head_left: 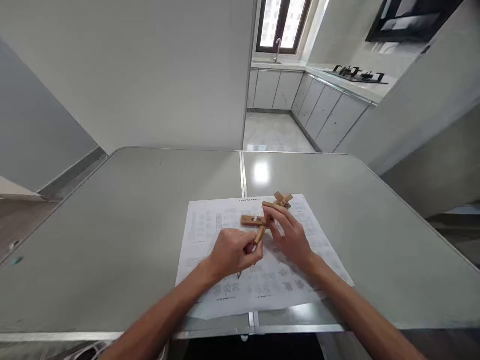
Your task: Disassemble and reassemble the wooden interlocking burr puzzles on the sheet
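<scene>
My left hand is closed, its thumb and fingers pinching a short wooden piece that points up and away from me. Beyond it, the fingertips of my right hand are pressed together on a wooden assembly. A flat wooden bar with a slot sticks out of that assembly to the left. Another light wooden strip lies along my right fingers. My fingers partly hide where the pieces meet. Just past my right hand is a cross-shaped wooden part. Under everything lies a printed sheet with small line drawings.
The sheet rests on a large grey table with a metal seam across its middle. A small greenish bit lies at the table's far left edge. Behind stand a white wall and a kitchen counter with a stove.
</scene>
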Action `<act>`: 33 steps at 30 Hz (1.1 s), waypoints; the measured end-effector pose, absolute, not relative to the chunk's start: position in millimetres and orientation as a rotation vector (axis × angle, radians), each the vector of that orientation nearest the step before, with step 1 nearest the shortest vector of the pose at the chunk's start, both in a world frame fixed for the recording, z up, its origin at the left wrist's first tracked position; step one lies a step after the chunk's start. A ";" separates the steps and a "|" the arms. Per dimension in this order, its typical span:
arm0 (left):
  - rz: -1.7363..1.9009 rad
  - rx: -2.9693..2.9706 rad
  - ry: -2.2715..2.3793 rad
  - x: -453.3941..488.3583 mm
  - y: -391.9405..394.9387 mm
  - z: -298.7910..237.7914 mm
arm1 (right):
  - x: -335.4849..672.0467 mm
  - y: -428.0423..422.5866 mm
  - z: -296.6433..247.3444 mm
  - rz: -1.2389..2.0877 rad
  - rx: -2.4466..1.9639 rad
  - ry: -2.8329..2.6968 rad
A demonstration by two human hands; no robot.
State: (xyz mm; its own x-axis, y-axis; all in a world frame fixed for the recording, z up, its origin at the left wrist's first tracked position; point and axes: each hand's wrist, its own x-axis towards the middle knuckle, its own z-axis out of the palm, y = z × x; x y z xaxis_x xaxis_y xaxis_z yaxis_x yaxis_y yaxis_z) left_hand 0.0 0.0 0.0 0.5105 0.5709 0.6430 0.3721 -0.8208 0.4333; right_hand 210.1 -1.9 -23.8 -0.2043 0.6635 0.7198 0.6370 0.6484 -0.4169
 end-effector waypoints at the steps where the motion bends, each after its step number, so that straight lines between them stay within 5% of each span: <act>1: 1.211 2.515 0.797 0.1 0.4 -1.0 | 210.1 -2.7 -23.7 0.032 -1.034 -1.894; 33: 1.273 2.513 0.771 -2.5 -0.1 0.5 | 220.3 -0.9 -10.0 0.061 -1.166 -1.739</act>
